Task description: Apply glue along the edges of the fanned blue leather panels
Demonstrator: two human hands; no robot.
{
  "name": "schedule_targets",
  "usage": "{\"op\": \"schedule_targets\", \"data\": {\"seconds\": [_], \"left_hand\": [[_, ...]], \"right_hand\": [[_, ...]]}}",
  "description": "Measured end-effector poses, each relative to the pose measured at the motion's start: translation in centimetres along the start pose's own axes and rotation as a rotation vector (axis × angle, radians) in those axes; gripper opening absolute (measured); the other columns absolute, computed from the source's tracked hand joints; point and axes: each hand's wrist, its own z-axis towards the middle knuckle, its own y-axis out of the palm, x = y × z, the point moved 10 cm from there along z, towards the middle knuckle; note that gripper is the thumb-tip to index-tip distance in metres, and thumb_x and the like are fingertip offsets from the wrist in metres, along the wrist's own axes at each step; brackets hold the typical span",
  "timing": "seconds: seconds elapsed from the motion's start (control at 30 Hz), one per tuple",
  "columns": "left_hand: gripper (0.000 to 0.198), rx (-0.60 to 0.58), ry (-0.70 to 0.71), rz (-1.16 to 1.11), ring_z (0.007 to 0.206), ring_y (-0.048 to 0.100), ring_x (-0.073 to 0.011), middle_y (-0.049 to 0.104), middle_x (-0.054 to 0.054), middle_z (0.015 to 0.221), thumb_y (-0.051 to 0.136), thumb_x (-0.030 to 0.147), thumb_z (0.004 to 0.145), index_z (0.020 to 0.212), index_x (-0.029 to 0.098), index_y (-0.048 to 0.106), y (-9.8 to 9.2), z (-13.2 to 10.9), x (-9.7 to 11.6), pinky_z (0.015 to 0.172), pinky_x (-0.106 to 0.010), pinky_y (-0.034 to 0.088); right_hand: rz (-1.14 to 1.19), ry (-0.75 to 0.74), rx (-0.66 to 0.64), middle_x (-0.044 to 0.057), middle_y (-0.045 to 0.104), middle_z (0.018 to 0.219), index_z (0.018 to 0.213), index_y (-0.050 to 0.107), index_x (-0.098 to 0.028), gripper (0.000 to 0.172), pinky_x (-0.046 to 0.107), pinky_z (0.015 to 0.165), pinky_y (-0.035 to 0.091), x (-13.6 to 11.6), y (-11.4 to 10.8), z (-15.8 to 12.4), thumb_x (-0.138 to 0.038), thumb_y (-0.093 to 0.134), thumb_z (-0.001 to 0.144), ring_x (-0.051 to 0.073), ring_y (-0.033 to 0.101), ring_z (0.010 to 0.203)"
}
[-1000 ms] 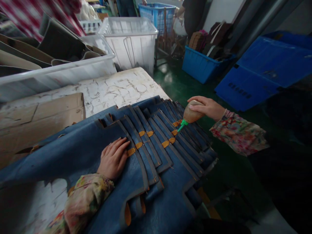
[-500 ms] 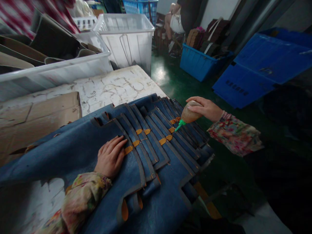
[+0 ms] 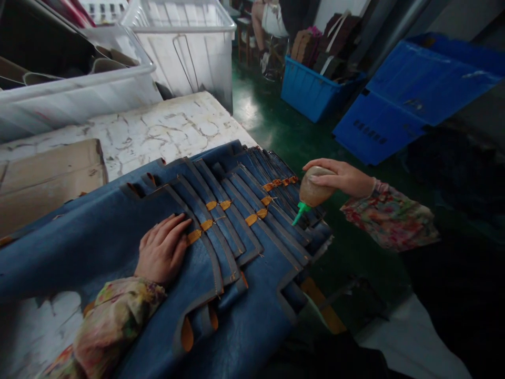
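The left hand (image 3: 162, 250) lay flat on blue pieces (image 3: 252, 289) overlapping on the desk (image 3: 165, 126), just beside an orange tab (image 3: 194, 237). The right hand (image 3: 342, 178) gripped a bottle (image 3: 313, 190), its green nozzle (image 3: 301, 212) pointing down at the pieces' right side; whether it touched them could not be told.

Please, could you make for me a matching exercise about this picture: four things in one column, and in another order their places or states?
Things:
1. Rounded, brownish squeeze bottle with green nozzle
2. Bare left hand
3. Flat brown cardboard
4. Bright blue rectangular plastic bin

Places or states:
A. Standing on the green floor
B. Resting palm down on blue, leather-like, grey-edged pieces
C. Held nozzle downward in the right hand
D. Lying on the stained white tabletop

Right pairs: 1-C, 2-B, 3-D, 4-A.
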Motion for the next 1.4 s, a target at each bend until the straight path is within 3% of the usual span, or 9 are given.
{"op": "schedule_targets", "data": {"seconds": [0.47,0.7,0.93,1.3,1.4], "left_hand": [[0.033,-0.059,-0.017,0.024,0.122,0.042,-0.0251,0.051,-0.009,0.127,0.034,0.031,0.093,0.118,0.018,0.05,0.3,0.2,-0.3,0.101,-0.043,0.033],[0.033,-0.043,0.003,0.02,0.121,0.043,-0.0264,0.051,-0.01,0.126,0.035,0.03,0.092,0.118,0.017,0.051,0.2,0.1,-0.2,0.099,-0.044,0.033],[0.032,-0.047,0.001,0.028,0.122,0.042,-0.0249,0.05,-0.009,0.128,0.036,0.029,0.092,0.119,0.018,0.05,0.3,0.0,-0.3,0.101,-0.042,0.032],[0.033,-0.006,0.029,0.02,0.121,0.043,-0.0255,0.052,-0.01,0.126,0.035,0.028,0.092,0.118,0.016,0.052,-0.1,0.0,0.1,0.099,-0.041,0.032],[0.032,0.012,0.033,0.008,0.12,0.044,-0.0261,0.052,-0.01,0.125,0.035,0.028,0.093,0.118,0.017,0.051,-0.1,0.0,0.2,0.097,-0.041,0.032]], "right_hand": [[0.062,0.028,-0.123,0.002,0.065,0.099,0.097,0.064,-0.026,0.038,0.042,0.083,0.048,0.8,0.2,-2.1,-0.049,0.062,0.066,0.028,0.059,0.094],[0.156,0.004,-0.067,0.003,0.064,0.1,0.099,0.062,-0.026,0.042,0.042,0.082,0.048,0.1,0.1,-2.1,-0.051,0.061,0.066,0.027,0.059,0.094],[0.172,-0.013,-0.105,0.003,0.063,0.102,0.101,0.061,-0.024,0.04,0.038,0.085,0.047,0.5,0.9,-2.9,-0.048,0.062,0.068,0.026,0.058,0.095],[0.088,-0.201,0.048,0.004,0.059,0.109,0.107,0.056,-0.023,0.042,0.04,0.093,0.042,-0.8,1.0,0.1,-0.048,0.06,0.074,0.025,0.054,0.103],[0.075,-0.209,0.025,0.003,0.059,0.108,0.107,0.056,-0.025,0.04,0.039,0.092,0.042,-1.1,0.9,0.1,-0.046,0.061,0.074,0.024,0.054,0.102]]}}
